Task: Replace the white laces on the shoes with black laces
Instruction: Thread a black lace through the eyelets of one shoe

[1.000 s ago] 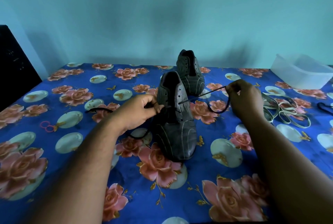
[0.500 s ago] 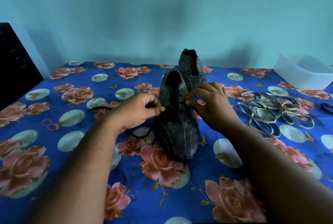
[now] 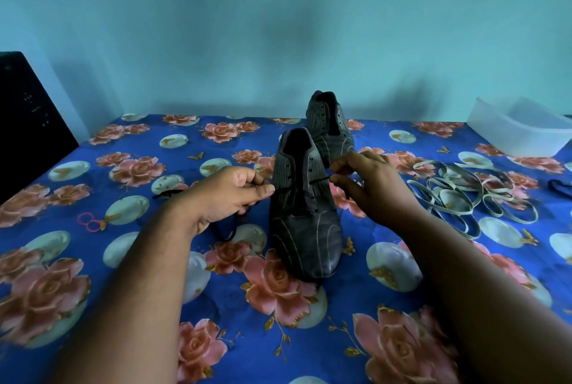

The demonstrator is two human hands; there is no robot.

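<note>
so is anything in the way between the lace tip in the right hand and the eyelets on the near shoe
Nothing visible. The right hand pinches the black lace right beside the near shoe, at its right eyelet row. The left hand grips the lace's other end on the opposite side; the white laces lie off to the right.

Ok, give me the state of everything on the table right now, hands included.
Near shoe: upright, black lace partly threaded.
Far shoe: upright, eyelets look empty.
Black lace: through the near shoe's eyelets, an end in each hand.
Left hand: pinching the lace at the shoe's left side.
Right hand: pinching the lace end at an eyelet.
White laces: loose pile, off the shoes.
Tub: open, contents not visible.
</note>
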